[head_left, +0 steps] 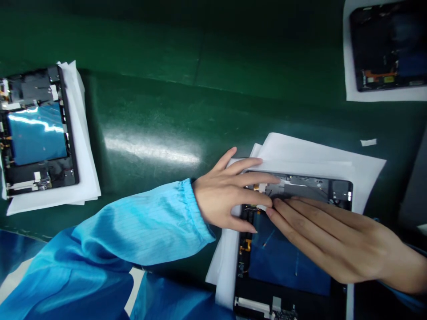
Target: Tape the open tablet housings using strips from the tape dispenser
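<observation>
An opened tablet (290, 262) lies on white sheets, its inner parts and a large blue-covered panel showing. My left hand (230, 193) rests over its upper left edge with spread fingers. The index and middle fingertips touch the parts along the top. From the right, my right hand (336, 235) reaches across the tablet, fingers pressed together. Its fingertips meet the left index fingertip beside a small white piece (262, 207). Whatever those right fingertips pinch is hidden, and the right thumb is out of sight.
White sheets (307, 149) spread under the tablet on a green work surface (150, 111). Another opened tablet (40, 133) lies on sheets at left, and a third tablet (373, 49) is at upper right. A white scrap (368, 142) lies nearby. A dark grey object (415, 186) borders the right.
</observation>
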Motion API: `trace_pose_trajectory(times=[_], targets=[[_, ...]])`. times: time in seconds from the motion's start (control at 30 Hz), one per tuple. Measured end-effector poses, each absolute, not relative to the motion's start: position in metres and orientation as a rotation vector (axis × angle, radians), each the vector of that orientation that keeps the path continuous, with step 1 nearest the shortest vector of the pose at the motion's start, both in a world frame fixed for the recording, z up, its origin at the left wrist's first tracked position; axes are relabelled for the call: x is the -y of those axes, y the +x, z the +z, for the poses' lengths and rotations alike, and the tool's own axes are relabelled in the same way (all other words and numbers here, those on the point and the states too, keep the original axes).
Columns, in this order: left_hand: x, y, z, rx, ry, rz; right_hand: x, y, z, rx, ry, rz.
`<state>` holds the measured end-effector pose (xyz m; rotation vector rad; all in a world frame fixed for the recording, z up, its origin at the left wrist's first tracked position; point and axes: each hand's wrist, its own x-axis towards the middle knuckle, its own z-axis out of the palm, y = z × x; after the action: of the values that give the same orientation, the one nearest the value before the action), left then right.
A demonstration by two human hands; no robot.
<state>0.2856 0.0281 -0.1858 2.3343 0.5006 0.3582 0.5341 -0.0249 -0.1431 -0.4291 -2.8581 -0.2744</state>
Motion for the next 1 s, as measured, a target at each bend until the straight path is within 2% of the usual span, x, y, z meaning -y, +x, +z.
trace_pose_trajectory(times=[0.17,0.4,0.67,0.87,1.0], targets=[[-0.028,0.286,-0.186,-0.504,2.329,0.352,0.025,0.538,-0.144,2.856,-0.460,-0.162],[-0.028,0.284,-0.190,-0.487,2.376,0.381,0.029,0.542,-0.152,2.850,-0.488,-0.198],[-0.020,0.279,-0.191,-0.342,2.691,0.738,0.031,0.538,-0.154,2.835,-0.449,-0.228],[-0.016,0.279,-0.185,-0.306,2.803,0.606,0.028,0.533,-0.150,2.819,-0.402,-0.311],[-0.014,0.275,-0.185,-0.339,2.800,0.549,0.024,0.525,-0.147,2.824,-0.527,-0.358]])
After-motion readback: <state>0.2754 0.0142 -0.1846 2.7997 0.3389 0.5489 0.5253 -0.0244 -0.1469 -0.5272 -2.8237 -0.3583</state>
